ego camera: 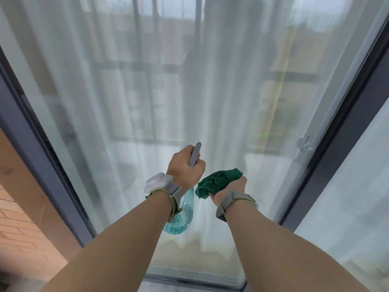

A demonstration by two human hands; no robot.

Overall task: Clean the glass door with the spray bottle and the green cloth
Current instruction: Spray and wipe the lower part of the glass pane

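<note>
Head view: both forearms raised toward the glass door (147, 91), a tall pane in a dark frame (345, 123) with a sheer white curtain (223, 85) hanging behind it.

Progress (judged): early or mid spraying stage. No droplets, streaks or wiped patch can be made out on the pane; haze and reflections make it too hard to tell whether any area is already wet. The cloth is not on the glass, so wiping appears still to be done.

Left hand (185, 169): grip curled round the neck of the spray bottle (181, 216). Grey nozzle head points up and forward at the pane; blue-tinted body hangs below the wrist, liquid visible in its lower part. Whether a finger is pressing the trigger cannot be told, as the fingers are hidden on the far side.

Right hand (229, 190): grip closed on the green cloth (219, 182), bunched up, folds sticking out toward the bottle. Cloth held just beside the left hand, apart from the glass.

Both wrists carry grey straps; the left one bears a pale wrist device (157, 182).

Brick paving (19, 228) at lower left.
</note>
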